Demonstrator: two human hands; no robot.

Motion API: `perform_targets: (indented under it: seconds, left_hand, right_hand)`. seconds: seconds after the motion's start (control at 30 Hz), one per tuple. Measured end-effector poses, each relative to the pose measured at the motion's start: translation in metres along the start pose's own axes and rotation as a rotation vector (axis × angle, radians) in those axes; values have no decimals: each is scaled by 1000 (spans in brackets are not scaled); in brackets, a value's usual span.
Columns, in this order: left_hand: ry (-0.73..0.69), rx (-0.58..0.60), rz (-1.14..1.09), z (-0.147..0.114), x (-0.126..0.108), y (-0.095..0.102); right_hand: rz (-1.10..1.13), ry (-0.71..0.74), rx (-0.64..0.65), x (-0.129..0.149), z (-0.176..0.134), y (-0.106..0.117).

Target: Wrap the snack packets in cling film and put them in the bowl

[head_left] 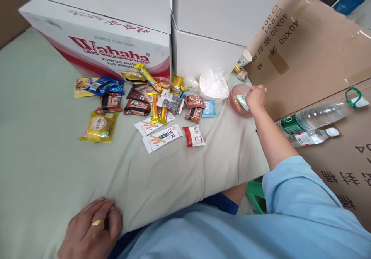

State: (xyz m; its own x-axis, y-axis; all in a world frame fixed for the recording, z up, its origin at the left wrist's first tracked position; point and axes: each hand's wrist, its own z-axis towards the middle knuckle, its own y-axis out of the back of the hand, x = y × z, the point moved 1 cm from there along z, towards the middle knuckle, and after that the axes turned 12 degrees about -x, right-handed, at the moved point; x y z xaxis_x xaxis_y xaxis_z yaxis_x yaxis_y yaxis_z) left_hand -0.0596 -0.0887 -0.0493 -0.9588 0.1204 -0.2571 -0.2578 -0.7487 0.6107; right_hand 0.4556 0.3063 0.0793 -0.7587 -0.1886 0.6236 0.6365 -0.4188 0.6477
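My right hand [257, 99] reaches to the far right of the cloth and is closed on a small pale green and white snack packet [242, 102]. Hand and packet are at a round pinkish bowl [236, 91]; something brownish shows inside it, partly covered by the packet. Near the cloth's front edge, my left hand [91, 228] rests with curled fingers and a gold ring, holding nothing that I can see. Across the middle lie many wrapped snacks, among them two white stick-snack packets [162, 138], a red and white packet [194, 136] and a light blue packet [209, 109].
A white bowl [213, 93] with clear plastic stands left of the pinkish one. Behind are a Wahaha carton [116, 54] and white boxes [208, 46]. A paper cup [245, 58] stands at the back right. Water bottles [321, 116] lie against brown cardboard [313, 50].
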Motion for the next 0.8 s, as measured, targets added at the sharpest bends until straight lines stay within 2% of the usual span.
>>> perform_targets:
  seconds: [0.1,0.23,0.3,0.37,0.43,0.53,0.6,0.67,0.73,0.8]
  left_hand:
    - [-34,3,4,-2,2,0]
    - [-47,12,12,-1,0,0]
    - [-39,6,10,0,-1,1]
    - [9,7,-22,1,-2,3]
    - [112,29,-110,4,-3,8]
    - [383,89,-274,14,-10,18]
    - [581,162,-398,26,-22,19]
    - [754,278,-601,42,-40,11]
    - [952,382,-882,60,-60,-7]
    - [1135,495,-1136,76,-79,-29]
  right_hand:
    - [-169,48,-68,49,6,-46]
    - [-257,257,59,121,7,-135]
    - [-261,246,143,143,9,-168]
    - [-234,153,169,155,12,-184]
    - [-78,16,112,161,9,-180]
    - [379,-239,67,169,-20,-146]
    - [687,-379,194,175,-63,-115]
    - [884,-512,326,180,-121,-86]
    - [998,-679,441,183,-181,-64]
    - [1077,-834,512,183,-234,-52]
